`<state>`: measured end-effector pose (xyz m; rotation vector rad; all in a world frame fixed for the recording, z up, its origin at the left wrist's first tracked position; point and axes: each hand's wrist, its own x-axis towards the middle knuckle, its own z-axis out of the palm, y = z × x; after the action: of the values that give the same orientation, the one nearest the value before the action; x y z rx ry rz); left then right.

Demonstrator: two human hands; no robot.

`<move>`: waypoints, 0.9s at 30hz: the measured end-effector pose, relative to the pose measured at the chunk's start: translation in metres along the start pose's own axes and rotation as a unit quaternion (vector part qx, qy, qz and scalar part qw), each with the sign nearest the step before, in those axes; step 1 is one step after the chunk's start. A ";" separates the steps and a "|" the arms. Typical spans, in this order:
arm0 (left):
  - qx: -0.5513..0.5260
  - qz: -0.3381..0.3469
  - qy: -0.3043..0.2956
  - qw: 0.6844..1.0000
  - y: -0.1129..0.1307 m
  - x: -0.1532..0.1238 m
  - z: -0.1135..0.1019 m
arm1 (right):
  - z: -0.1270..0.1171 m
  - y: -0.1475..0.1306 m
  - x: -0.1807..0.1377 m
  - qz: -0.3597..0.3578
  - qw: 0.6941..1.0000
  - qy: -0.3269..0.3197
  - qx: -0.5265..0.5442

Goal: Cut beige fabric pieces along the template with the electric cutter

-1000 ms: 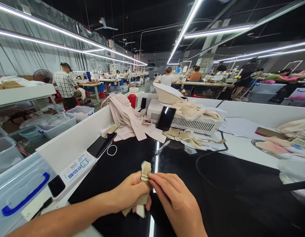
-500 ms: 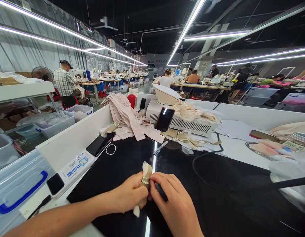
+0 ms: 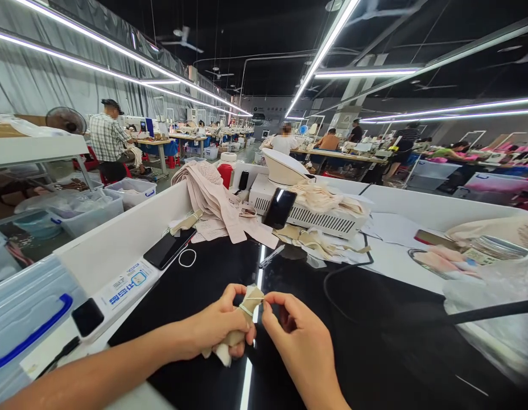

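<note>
Over the black tabletop [image 3: 191, 290], my left hand [image 3: 219, 327] is closed round a small rolled bundle of beige and white fabric strips [image 3: 252, 294]. Its ends stick out above and below the fist. A thin white elastic band [image 3: 247, 310] runs round the upper part of the bundle. My right hand [image 3: 304, 336] pinches a stretch of this band at the bundle's right side, thumb against index finger. A second white band [image 3: 188, 266] lies loose on the table, beside a black phone [image 3: 168, 249].
Pale pink fabric strips [image 3: 213, 205] are heaped at the back left. A phone [image 3: 280, 208] leans on a white scale [image 3: 309, 219] with fabric on its top. A pen [image 3: 271, 256] lies ahead of my hands. To the right are a black cable [image 3: 332, 296] and plastic bags [image 3: 494, 307].
My left hand has tilted the bundle, its top now leaning right. My right hand has shifted up slightly and pulls the band outward near the bundle's top.
</note>
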<state>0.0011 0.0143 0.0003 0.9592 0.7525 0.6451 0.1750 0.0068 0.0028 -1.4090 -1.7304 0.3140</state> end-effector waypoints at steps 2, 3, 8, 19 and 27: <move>-0.003 0.001 -0.004 1.000 0.000 0.000 0.000 | 0.001 0.001 0.001 -0.005 1.000 -0.004 -0.002; -0.004 0.003 -0.009 1.000 -0.001 0.000 0.000 | 0.001 0.001 0.001 -0.005 1.000 -0.007 -0.002; 0.011 0.010 -0.029 0.999 0.003 -0.002 0.001 | -0.001 0.004 0.002 -0.011 1.000 -0.011 -0.002; -0.057 0.003 -0.045 0.997 0.011 -0.002 -0.004 | -0.002 0.006 0.004 -0.018 1.000 -0.023 -0.004; -0.104 -0.034 -0.199 0.974 0.012 0.006 -0.018 | -0.005 0.026 0.012 0.004 0.998 -0.051 0.023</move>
<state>-0.0113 0.0324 0.0029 0.8310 0.3521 0.4412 0.1965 0.0242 -0.0059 -1.3880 -1.7882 0.4332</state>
